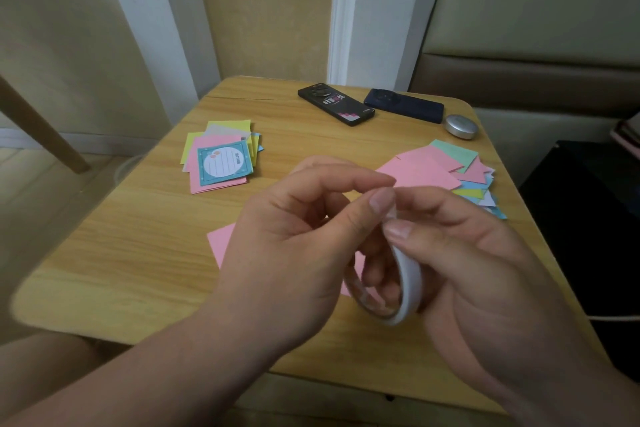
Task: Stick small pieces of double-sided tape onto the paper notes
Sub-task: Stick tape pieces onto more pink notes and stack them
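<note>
A roll of white double-sided tape is held above the near middle of the tabletop, standing on edge so that its hole is seen from the side. The roll is gripped by the right hand, whose thumb is pressed on the top of the rim and whose fingers are curled through the hole. The tape end is lifted off the top of the roll and is pinched by the left hand between thumb and bent forefinger, just beside the right thumb. A pink note is laid flat on the tabletop under both hands and is largely hidden by them. A stack of coloured notes, topped by a printed teal one, is placed at the far left, and a spread pile of pink, green, blue and yellow notes is set at the far right. Two dark phones and a round silver case are ranged along the far edge.
</note>
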A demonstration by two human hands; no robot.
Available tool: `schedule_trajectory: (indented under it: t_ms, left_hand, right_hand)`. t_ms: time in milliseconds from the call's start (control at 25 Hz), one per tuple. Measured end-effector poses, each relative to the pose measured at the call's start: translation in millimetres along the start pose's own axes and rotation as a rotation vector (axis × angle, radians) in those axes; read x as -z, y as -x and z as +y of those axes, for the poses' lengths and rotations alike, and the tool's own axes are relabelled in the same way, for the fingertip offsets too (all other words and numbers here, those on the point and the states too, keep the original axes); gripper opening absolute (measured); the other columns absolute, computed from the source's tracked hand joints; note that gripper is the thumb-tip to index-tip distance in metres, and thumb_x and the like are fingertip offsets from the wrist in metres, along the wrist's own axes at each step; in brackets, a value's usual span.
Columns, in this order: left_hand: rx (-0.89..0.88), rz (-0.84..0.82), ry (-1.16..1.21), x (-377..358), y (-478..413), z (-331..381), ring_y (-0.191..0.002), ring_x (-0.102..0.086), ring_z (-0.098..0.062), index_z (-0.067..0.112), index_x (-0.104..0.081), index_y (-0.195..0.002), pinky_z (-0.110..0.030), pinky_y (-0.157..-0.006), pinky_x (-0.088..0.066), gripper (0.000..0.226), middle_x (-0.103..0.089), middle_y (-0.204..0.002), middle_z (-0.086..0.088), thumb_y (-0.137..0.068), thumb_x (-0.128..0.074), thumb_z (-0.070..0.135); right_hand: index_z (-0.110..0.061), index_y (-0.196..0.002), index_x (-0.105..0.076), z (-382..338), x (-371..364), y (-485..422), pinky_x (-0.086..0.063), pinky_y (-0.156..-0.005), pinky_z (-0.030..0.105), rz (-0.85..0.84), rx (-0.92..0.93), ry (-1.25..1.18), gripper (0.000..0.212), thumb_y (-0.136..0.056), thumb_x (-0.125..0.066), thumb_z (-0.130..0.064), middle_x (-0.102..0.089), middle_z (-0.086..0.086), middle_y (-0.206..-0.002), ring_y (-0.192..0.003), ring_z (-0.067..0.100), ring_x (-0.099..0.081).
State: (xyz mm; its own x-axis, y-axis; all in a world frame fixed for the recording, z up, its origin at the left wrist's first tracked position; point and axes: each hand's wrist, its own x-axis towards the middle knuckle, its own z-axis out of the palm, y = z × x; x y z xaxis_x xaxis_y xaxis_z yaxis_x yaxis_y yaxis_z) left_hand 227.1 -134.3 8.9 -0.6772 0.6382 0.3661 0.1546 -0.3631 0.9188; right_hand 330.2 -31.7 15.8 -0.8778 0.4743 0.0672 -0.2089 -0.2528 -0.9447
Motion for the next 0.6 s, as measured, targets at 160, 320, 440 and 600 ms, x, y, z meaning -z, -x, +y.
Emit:
schedule_trajectory:
  t_ms: [160, 320, 440, 600]
  left_hand:
    - [0.113, 0.015, 0.103, -6.6, -0.8, 7.5, -0.043, -0.053, -0.013, 0.016, -0.073, -0.105, -0.019, -0.044, -0.045, 0.030, -0.065, -0.070, -0.001, -0.076, -0.071, 0.008]
    - [0.206, 0.009, 0.142, -4.4, -0.1, 1.6, -0.050, -0.053, -0.013, 0.018, -0.077, -0.108, -0.021, -0.050, -0.045, 0.032, -0.066, -0.070, -0.008, -0.076, -0.078, 0.015]
    - [0.219, 0.018, 0.106, -6.3, 1.6, 0.6, -0.050, -0.052, -0.012, 0.018, -0.080, -0.096, -0.021, -0.050, -0.044, 0.023, -0.065, -0.069, -0.018, -0.073, -0.077, 0.023]
    - [0.180, 0.044, 0.084, -9.1, 1.0, 3.5, -0.053, -0.055, -0.007, 0.012, -0.080, -0.086, -0.016, -0.050, -0.043, 0.019, -0.067, -0.070, 0.002, -0.072, -0.071, 0.021]
  right_hand:
    - [-0.012, -0.079, -0.076, 2.0, -4.4, 1.1, -0.042, -0.042, 0.027, 0.086, -0.001, 0.071, 0.012, -0.079, -0.065, -0.015, -0.065, 0.012, -0.062, -0.049, 0.018, -0.057]
    - [-0.017, -0.080, -0.078, 2.6, -5.1, 1.4, -0.046, -0.047, 0.033, 0.141, -0.019, 0.145, 0.009, -0.075, -0.071, -0.018, -0.068, 0.012, -0.063, -0.051, 0.018, -0.059]
    - [-0.018, -0.085, -0.078, 6.9, -4.8, 1.5, -0.050, -0.060, 0.043, 0.170, -0.008, 0.185, 0.018, -0.078, -0.063, -0.026, -0.073, 0.015, -0.072, -0.060, 0.023, -0.064]
    - [-0.014, -0.087, -0.077, 8.4, -5.0, 0.8, -0.051, -0.059, 0.040, 0.188, -0.015, 0.158, 0.020, -0.079, -0.064, -0.028, -0.073, 0.016, -0.073, -0.061, 0.024, -0.065]
